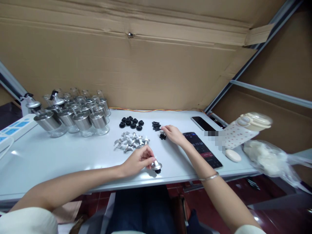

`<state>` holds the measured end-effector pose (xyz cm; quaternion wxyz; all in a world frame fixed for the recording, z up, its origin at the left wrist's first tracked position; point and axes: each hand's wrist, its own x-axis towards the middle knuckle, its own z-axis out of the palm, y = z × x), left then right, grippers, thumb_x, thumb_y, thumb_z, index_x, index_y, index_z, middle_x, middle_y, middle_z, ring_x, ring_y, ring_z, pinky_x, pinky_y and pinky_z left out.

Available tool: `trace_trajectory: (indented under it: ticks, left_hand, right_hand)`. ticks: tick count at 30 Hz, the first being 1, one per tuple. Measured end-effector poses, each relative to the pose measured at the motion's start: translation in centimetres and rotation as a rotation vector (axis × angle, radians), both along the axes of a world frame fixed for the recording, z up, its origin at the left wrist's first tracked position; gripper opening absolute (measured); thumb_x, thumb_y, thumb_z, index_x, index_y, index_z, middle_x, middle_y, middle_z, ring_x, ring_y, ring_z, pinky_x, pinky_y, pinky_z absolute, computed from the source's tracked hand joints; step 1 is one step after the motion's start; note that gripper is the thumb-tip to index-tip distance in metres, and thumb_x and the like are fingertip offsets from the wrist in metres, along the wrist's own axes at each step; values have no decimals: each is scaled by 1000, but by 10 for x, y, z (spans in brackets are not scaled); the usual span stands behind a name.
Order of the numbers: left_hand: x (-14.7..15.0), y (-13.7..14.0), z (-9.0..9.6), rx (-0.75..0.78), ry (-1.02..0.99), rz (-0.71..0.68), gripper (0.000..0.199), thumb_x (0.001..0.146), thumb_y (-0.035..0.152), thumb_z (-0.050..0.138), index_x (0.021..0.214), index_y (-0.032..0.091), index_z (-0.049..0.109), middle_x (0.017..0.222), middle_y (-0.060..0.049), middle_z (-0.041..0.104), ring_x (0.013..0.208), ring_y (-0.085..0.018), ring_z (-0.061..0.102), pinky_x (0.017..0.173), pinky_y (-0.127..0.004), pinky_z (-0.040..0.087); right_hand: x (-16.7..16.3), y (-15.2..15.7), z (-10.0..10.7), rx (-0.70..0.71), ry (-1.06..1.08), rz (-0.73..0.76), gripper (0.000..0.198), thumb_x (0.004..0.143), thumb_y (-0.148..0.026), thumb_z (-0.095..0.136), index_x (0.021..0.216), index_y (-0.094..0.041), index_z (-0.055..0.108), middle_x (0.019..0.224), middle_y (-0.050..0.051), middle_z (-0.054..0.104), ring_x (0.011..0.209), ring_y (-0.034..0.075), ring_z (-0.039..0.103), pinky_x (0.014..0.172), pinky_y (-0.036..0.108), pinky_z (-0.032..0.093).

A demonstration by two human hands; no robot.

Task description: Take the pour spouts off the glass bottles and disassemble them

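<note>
My left hand (138, 161) is closed around a silver bottle pourer top (157, 165), whose black stopper points down just above the table's front edge. My right hand (172, 135) reaches to a small pile of black plastic pieces (156, 126); its fingertips are at the pile's right side, and whether they pinch a piece is hidden. Just below that pile lies a small cluster of tiny black parts (162, 136). Loose silver and white pourer tops (131, 141) lie heaped beyond my left hand. Behind them sits a group of round black stoppers (131, 122).
Glass bottles with steel sleeves (83, 121) stand at the left, two with pourers fitted. A power strip (17, 128) lies at the far left. Right: a phone showing a timer (203, 151), another phone (203, 124), a dotted flask (241, 131), a white oval object (233, 155) and a plastic bag (265, 159).
</note>
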<state>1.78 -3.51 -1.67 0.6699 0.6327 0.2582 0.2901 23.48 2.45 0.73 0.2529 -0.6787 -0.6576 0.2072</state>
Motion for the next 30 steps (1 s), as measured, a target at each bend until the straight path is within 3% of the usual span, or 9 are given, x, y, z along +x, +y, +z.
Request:
trace_trajectory:
  ticks: [3,8,10,16,24,27,30]
  left_hand:
    - [1,0,1,-14,-7,23,34,78,44,65,81,16,46,64,3,55,57,-10,55,59,-25,44]
    - [0,1,-3,-15,-44,71,29,78,37,66,82,16,47,72,2,56,63,-10,56,64,-25,44]
    - [0,1,-4,4,-39,85,26,78,34,66,82,16,48,75,2,56,66,-10,55,66,-25,45]
    - [-1,1,0,31,-37,95,22,78,31,67,87,15,55,84,-1,58,77,-13,58,74,-28,47]
    - [-2,3,1,101,-16,85,18,82,30,62,91,14,63,88,-5,61,76,-14,59,73,-28,48]
    - [-2,3,0,200,51,92,15,84,28,59,89,15,64,87,-5,60,76,-15,58,73,-28,47]
    - [-4,3,0,408,152,93,14,87,27,55,84,15,62,81,-5,59,76,-15,57,70,-27,43]
  right_hand:
    - [-13,-34,5,102,47,-50,36,92,-34,35,87,-14,65,92,10,67,88,21,58,80,28,41]
    - [-43,-99,-5,104,431,224,28,88,-43,49,86,-19,64,83,3,62,76,16,56,66,25,42]
    - [-51,-110,-15,108,497,190,21,81,-40,61,89,-20,64,81,2,60,72,15,54,62,25,41]
    - [-54,-109,-33,33,818,134,27,75,-37,68,98,-22,63,79,1,61,71,15,58,64,27,48]
    - [-51,-111,-33,-25,909,74,31,73,-44,68,94,-21,62,76,2,62,66,15,59,57,26,49]
    - [-52,-112,-34,-32,889,64,30,73,-44,68,92,-20,61,73,2,62,66,15,58,57,26,47]
    - [-53,-113,-33,-52,813,84,26,72,-39,70,86,-19,61,65,-1,59,64,15,57,61,27,44]
